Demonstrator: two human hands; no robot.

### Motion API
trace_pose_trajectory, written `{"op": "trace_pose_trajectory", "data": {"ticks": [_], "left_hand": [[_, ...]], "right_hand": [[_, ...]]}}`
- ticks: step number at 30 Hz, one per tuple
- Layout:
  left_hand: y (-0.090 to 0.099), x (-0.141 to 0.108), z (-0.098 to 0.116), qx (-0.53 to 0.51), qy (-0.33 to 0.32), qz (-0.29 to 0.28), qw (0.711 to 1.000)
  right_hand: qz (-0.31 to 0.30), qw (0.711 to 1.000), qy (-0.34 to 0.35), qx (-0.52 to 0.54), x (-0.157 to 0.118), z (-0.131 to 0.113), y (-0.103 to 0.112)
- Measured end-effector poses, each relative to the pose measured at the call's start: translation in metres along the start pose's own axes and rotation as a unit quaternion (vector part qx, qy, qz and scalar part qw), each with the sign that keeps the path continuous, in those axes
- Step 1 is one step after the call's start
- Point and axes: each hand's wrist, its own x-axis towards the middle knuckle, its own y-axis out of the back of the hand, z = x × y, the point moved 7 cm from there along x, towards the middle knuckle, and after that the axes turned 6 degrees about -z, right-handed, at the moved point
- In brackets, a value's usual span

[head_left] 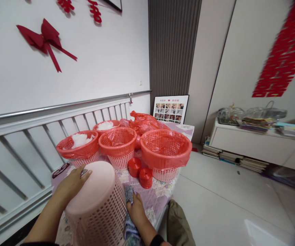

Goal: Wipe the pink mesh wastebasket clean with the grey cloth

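A pale pink perforated wastebasket stands upside down in front of me, its solid base facing up. My left hand grips it at the far left of the base, fingers over the edge. On the basket's right side, my right hand is closed on a grey-and-blue cloth, which lies against the perforated wall. Just beyond are two small rolls of red plastic bags, one behind the other. Past them stand a lined basket and a larger-looking lined basket, both with red bags over their rims.
Two more red-lined baskets hold white material, one at left, one behind. A heap of red bags lies at the back. Glasses rest on the floral tablecloth. A white radiator runs along the left.
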Motion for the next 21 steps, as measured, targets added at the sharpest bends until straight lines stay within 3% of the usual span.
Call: {"op": "trace_pose_trajectory", "data": {"ticks": [3,6,14,16,18,21], "left_hand": [[0.0,0.0,-0.001,-0.001,0.002,-0.003,1.0],[-0.001,0.0,0.0,-0.002,0.003,-0.003,1.0],[0.001,-0.004,0.003,-0.004,0.005,0.0,1.0],[0.002,-0.004,0.002,-0.003,0.008,0.001,1.0],[0.002,-0.003,0.001,-0.004,0.008,0.002,1.0],[0.001,-0.002,0.001,-0.006,0.002,-0.002,1.0]], "right_hand": [[-0.007,1.0,-0.006,-0.014,-0.001,0.01,0.002],[-0.022,1.0,0.018,-0.013,0.011,-0.005,0.004],[-0.024,0.984,0.176,0.031,0.047,-0.128,0.021],[-0.025,0.978,0.202,0.038,0.05,-0.148,0.022],[-0.026,0.977,0.208,0.041,0.05,-0.15,0.02],[-0.019,0.984,0.176,0.037,0.047,-0.121,0.012]]}}
